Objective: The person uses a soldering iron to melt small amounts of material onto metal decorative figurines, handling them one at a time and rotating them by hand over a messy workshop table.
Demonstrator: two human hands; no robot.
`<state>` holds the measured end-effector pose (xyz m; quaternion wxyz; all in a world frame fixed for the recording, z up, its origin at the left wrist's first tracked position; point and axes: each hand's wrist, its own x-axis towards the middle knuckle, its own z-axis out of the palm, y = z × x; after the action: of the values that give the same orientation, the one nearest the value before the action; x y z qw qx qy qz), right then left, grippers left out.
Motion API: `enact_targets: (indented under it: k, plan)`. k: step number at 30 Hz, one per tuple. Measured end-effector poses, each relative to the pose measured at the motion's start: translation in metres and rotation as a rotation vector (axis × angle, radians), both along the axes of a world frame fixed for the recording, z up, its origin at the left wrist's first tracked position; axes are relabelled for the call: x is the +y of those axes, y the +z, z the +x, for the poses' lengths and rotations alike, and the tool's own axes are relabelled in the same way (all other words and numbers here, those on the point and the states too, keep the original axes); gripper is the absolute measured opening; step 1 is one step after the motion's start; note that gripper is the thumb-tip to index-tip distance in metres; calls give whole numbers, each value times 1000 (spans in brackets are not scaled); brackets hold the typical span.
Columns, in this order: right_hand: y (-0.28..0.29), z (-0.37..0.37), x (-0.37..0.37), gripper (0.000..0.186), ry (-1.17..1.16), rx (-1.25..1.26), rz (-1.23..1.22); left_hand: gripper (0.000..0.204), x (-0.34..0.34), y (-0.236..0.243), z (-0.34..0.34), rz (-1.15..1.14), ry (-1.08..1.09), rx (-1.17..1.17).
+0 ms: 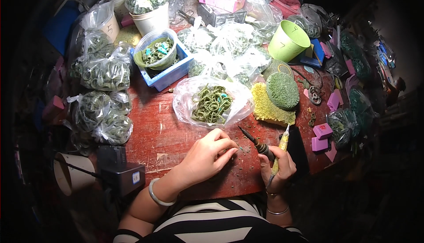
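My left hand [211, 152] rests over the red tabletop with fingers curled and pinched; what they hold, if anything, is too small to make out, and a tiny cyan bit [241, 148] shows just beyond the fingertips. In my right hand [278, 168] are two pen-like tools: a dark iron [262, 148] with a long tip pointing up-left, and a yellow-handled tool [282, 152] with a white tip, held upright. An open clear bag [185, 106] of olive-green rings, a few cyan ones among them, lies above my hands, beside a yellow bristly pad [269, 110] and a round green pad [282, 90].
Knotted bags [101, 71] of green pieces line the left and back. A blue tray [154, 79] holds a tub, and a green cup [289, 42] stands back right. Pink blocks [320, 143] lie right; dark boxes [123, 177] sit front left. A person [397, 88] is at far right.
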<state>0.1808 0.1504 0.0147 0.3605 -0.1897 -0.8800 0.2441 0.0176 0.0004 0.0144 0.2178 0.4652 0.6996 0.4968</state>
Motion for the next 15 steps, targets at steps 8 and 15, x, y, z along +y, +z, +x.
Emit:
enact_targets:
  k: [8,15]
  plan:
    - [-2,0,1,30,9,19,10,8,1,-5,-1,15,24,54]
    - [-4,0,1,30,7,25,-5,8,2,-2,-2,10,51,-19]
